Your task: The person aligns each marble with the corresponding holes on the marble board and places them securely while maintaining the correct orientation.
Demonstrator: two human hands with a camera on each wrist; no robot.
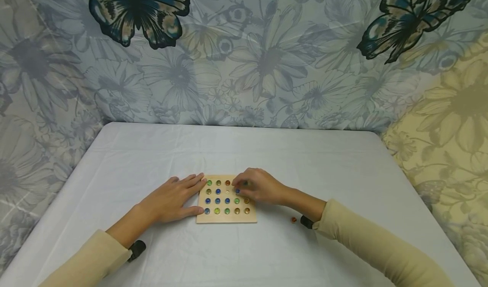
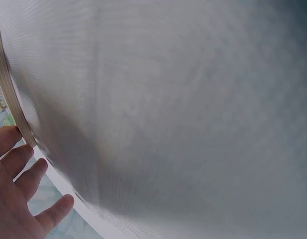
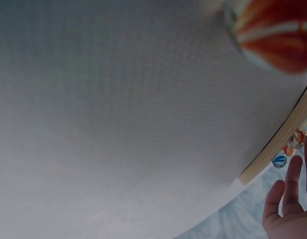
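Observation:
A light wooden board (image 1: 226, 220) with rows of glass marbles lies on the white-covered table. My left hand (image 1: 173, 198) rests at its left side, fingers and thumb spread, fingertips at the edge; the left wrist view shows these fingers (image 2: 30, 181) beside the board's side (image 2: 9, 89). Over the upper right of the board, my right hand (image 1: 261, 186) bends its fingers, with thumb and fingertip at a blue marble (image 1: 237, 191). Left of this marble, one hole (image 1: 227, 192) holds no marble. The right hand covers part of the upper right corner.
A loose orange marble (image 1: 293, 219) lies on the table right of the board, near the right wrist's black camera (image 1: 306, 222); it looms large in the right wrist view. Flowered cloth (image 1: 267, 67) with butterflies hangs behind the table (image 1: 244, 147).

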